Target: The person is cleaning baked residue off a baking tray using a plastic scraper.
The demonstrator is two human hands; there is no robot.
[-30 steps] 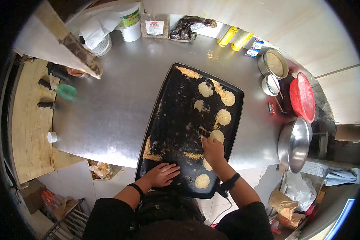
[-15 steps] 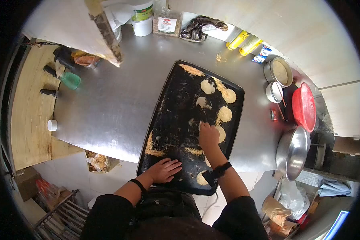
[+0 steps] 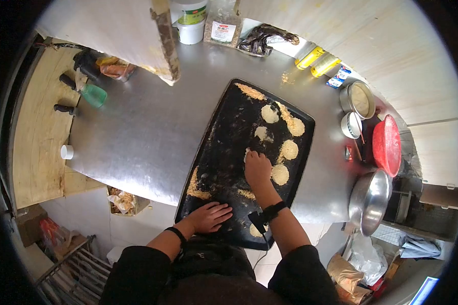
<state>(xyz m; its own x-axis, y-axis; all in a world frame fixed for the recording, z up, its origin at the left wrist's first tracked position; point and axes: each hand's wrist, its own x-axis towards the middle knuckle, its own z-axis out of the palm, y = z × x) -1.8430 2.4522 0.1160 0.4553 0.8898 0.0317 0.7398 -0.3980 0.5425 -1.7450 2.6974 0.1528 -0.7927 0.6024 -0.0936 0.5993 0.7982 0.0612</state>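
A black baking tray (image 3: 220,147) lies at a slant on the steel counter, its near edge by my body. My left hand (image 3: 210,217) rests flat near its front left corner, fingers stretched out. Over the middle, my right hand (image 3: 258,169) is closed, its fingertips down at the tray; a small pale bit shows there, too hidden to name. Just right of it lie two pale round flat pieces (image 3: 280,174), with several more along the right side. A thinner whitish patch (image 3: 261,133) lies beyond the hand. Golden crumbs (image 3: 196,189) are strewn in lines and heaps.
The steel counter (image 3: 137,137) holds a white lid (image 3: 66,152) and a green spray bottle (image 3: 93,95) at left. Yellow cans (image 3: 324,66) stand at the back. A red basin (image 3: 386,146) and a steel bowl (image 3: 370,202) sit at right. A panel edge (image 3: 169,51) juts over the counter.
My right hand has shifted a little left across the tray, still closed. The left hand stays flat in place. The whole view has turned slightly.
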